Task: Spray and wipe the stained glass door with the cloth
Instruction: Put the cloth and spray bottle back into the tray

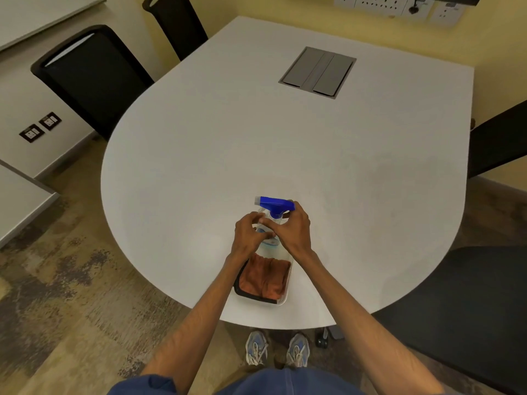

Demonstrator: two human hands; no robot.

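A clear spray bottle with a blue trigger head (274, 206) stands at the far end of a clear plastic tray (281, 301) near the table's front edge. An orange cloth (265, 277) lies folded in the near part of that tray. My left hand (247, 234) wraps the bottle's body from the left. My right hand (293, 228) grips it from the right, just under the blue head. No glass door is in view.
The white rounded table (285, 149) has a grey cable hatch (318, 72) set in its far half. Black chairs stand at the far left (94, 78), the far middle (178, 24), the right edge (499, 138) and the near right (467, 303). Patterned carpet lies to the left.
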